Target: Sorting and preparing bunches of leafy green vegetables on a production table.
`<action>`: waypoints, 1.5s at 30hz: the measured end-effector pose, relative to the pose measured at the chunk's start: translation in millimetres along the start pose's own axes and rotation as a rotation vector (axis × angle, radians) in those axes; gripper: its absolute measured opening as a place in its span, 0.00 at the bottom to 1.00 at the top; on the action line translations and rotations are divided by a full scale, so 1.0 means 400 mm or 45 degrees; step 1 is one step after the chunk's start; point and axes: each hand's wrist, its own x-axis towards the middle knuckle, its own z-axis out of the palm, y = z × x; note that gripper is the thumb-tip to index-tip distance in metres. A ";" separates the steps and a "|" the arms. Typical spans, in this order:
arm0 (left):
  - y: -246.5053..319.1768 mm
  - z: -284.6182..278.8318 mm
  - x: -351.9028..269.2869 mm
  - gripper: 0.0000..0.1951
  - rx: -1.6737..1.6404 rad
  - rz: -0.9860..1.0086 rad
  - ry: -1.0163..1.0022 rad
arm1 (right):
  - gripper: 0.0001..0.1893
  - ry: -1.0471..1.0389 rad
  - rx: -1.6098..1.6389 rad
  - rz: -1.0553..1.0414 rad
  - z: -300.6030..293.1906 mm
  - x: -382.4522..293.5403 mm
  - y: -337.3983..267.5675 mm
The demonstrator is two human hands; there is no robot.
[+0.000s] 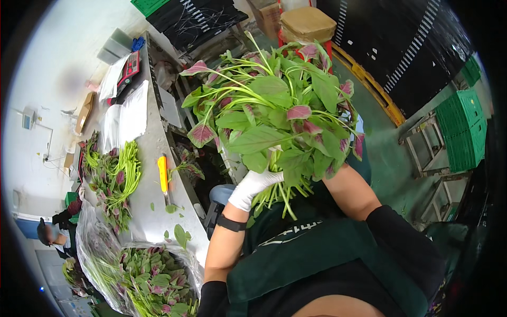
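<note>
A large bunch of red-and-green amaranth (273, 115) is held up in front of my body, its leaves away from me and its cut stems towards me. My left hand (259, 184), in a white glove, is closed around the stems near their lower end. My right forearm reaches in from the right, and leaves hide my right hand, so its grip does not show. To the left, a yellow utility knife (162, 174) lies on the metal table (148, 222). More amaranth (119, 178) is piled beyond the knife, and a clear plastic bag (93, 233) holds further amaranth (158, 277).
On the table's far end are a red scale (128, 69) and white plastic sheets (132, 113). A red stool (328, 47) bears a brown package (308, 24). Green crates (461, 130) stand on a rack at right. Another person (59, 237) is at far left.
</note>
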 end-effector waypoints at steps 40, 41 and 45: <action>-0.137 -0.024 -0.264 0.21 -1.956 0.914 0.706 | 0.10 -1.568 -2.274 1.134 0.693 0.123 0.577; -0.148 -0.024 -0.253 0.21 -1.935 0.927 0.639 | 0.11 -1.391 -2.237 1.285 0.690 0.123 0.569; -0.114 -0.020 -0.235 0.21 -2.001 0.913 0.424 | 0.09 -1.274 -2.322 1.261 0.638 0.144 0.556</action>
